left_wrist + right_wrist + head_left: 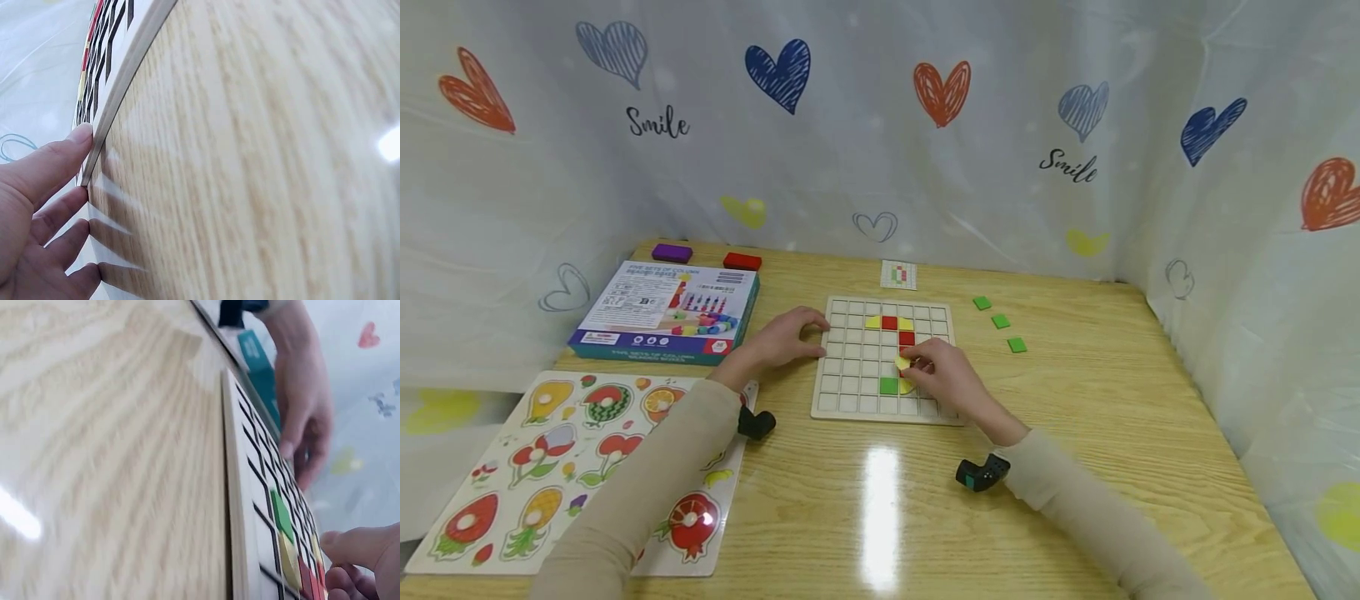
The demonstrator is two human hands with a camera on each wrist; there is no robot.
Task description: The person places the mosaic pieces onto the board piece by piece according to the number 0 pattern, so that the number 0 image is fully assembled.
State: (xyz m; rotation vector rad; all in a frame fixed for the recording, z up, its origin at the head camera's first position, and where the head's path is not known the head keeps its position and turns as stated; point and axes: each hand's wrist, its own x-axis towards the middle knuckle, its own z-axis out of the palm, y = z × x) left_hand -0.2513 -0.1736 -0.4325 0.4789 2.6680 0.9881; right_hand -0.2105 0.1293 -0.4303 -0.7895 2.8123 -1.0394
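A pale wooden grid board lies on the table, with red, yellow and green pieces in some of its squares. My left hand rests against the board's left edge. In the left wrist view its thumb touches the rim, the other fingers spread beside it. Over the right part of the grid, my right hand pinches a small yellow piece between thumb and fingertips. A green square sits in the grid just below and left of these fingertips. Red squares lie above them, partly covered by the hand.
Several loose green squares lie right of the board. A small pattern card is behind it. To the left are a boxed toy set, a fruit puzzle board under my left forearm, and purple and red blocks.
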